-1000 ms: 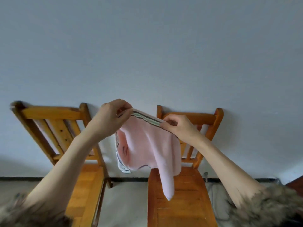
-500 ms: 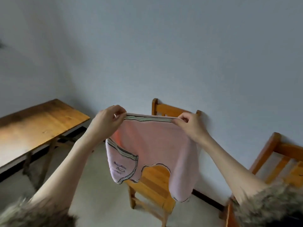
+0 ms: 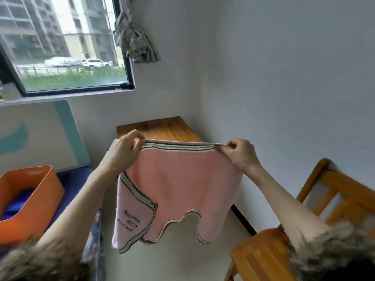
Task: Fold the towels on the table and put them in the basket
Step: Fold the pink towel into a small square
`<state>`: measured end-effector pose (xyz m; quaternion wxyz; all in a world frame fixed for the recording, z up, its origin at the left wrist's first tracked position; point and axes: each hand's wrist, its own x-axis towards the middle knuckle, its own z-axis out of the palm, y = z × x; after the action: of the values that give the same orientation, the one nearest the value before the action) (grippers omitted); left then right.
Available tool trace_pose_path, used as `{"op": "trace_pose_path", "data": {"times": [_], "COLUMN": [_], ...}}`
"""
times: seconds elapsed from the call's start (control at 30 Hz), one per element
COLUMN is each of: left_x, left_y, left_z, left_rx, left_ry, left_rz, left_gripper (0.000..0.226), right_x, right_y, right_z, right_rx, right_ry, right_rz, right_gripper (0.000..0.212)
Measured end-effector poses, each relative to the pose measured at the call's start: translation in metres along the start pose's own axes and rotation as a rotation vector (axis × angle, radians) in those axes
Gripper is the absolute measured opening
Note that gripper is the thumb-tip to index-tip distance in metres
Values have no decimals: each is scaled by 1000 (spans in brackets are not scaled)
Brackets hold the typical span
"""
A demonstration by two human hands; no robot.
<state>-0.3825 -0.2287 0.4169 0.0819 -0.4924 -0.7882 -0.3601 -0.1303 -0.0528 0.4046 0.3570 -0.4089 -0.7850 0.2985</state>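
— Where was the pink towel (image 3: 182,179)?
— Up in the air, hanging in front of the wooden surface (image 3: 160,126).
— Who held it?
— The left hand (image 3: 121,153) and right hand (image 3: 241,155) each pinched a top corner. The orange basket (image 3: 38,191) sat far left.

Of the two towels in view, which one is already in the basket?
The blue towel, bunched inside the orange basket at left. The pink towel hangs in the air, pinched at its striped top corners by both hands.

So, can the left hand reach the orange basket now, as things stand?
Probably yes: the orange basket sits open beside the left forearm. But the left hand pinches the pink towel, as does the right hand.
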Motion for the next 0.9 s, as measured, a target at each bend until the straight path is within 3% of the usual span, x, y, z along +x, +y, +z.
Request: {"op": "trace_pose_path", "data": {"times": [0.17, 0.37, 0.43, 0.57, 0.73, 0.9], "left_x": [44, 89, 103, 136, 186, 239], "left_y": [-51, -107, -129, -176, -240, -301], "left_z": [-7, -1, 8, 31, 59, 85], "left_rx": [78, 133, 133, 127, 104, 73], "left_ry": [24, 22, 1, -28, -33, -41], "left_rz": [-149, -275, -298, -336, -401, -460], "left_gripper": [17, 18, 12, 12, 7, 18], "right_x": [72, 155, 179, 224, 283, 342], "right_y": [-14, -14, -10, -2, 2, 7], "right_z": [51, 109, 132, 177, 238, 298], "right_rx": [-53, -12, -31, -30, -38, -41], "right_ry": [-106, -346, -405, -359, -232, -197], "right_rz": [-79, -180, -198, -180, -125, -27], "right_gripper": [55, 18, 14, 7, 14, 23]}}
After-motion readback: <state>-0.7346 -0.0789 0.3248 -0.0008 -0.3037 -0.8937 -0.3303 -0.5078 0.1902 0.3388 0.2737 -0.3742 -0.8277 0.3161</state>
